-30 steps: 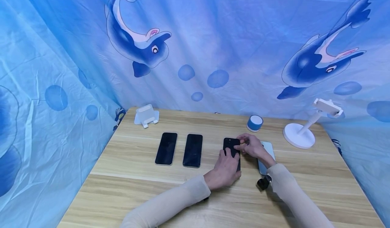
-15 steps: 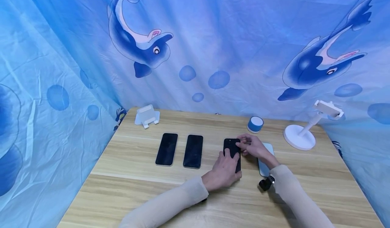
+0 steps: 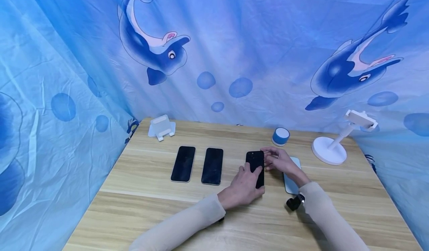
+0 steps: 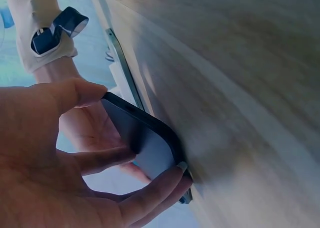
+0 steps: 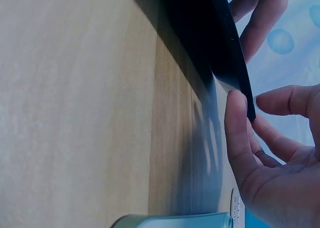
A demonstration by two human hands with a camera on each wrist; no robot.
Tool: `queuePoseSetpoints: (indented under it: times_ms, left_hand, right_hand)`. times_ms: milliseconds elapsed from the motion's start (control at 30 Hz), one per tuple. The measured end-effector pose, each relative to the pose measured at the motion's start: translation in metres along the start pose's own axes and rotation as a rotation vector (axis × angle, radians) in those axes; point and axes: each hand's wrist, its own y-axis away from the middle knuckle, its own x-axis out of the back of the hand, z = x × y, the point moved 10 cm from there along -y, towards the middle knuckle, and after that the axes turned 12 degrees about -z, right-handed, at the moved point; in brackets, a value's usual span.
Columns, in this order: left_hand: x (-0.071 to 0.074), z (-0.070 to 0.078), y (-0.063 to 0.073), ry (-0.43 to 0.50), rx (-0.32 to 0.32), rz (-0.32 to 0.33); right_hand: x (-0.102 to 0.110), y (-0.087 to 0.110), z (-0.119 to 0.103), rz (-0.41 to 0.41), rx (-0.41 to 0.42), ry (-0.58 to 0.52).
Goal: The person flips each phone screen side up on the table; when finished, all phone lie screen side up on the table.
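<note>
A black smartphone [image 3: 253, 161] lies back up, its camera end toward the curtain. My left hand [image 3: 244, 185] grips it at the near end; in the left wrist view the thumb is at one corner and fingers [image 4: 155, 190] reach the opposite edge and the back. My right hand [image 3: 280, 161] pinches the far right edge; in the right wrist view its thumb [image 5: 236, 105] is under the phone and its forefinger above. There the phone [image 5: 230, 42] tilts, with a gap beneath this edge. A light blue phone [image 3: 290, 184] lies partly hidden under the right forearm.
Two phones, one [image 3: 183, 164] and another [image 3: 212, 166], lie with dark screens up on the left. A white folding stand [image 3: 161, 126], a blue-and-white cylinder [image 3: 280, 136] and a white phone holder [image 3: 330, 150] stand along the back of the wooden table [image 3: 134, 191].
My right forefinger has drawn back from over the phone's back to its edge. My left hand has shifted slightly left. The black phone has tilted a little; the other things stay put.
</note>
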Motion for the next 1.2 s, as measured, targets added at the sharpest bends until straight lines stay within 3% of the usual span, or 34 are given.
queuePoseSetpoints:
  times_ms: [533,1000,1200]
  left_hand:
    - [0.002,-0.004,0.004,0.075,-0.041,0.005]
    - [0.007,-0.015,0.008,0.260,-0.095,0.000]
    - [0.009,-0.022,0.010,0.348,-0.086,-0.008]
  right_hand:
    - [-0.005,0.003,-0.005,-0.038,0.056,-0.037]
    - [-0.017,-0.003,-0.001,-0.080,0.037,-0.070]
    - [-0.025,-0.006,-0.001,-0.124,0.044,-0.102]
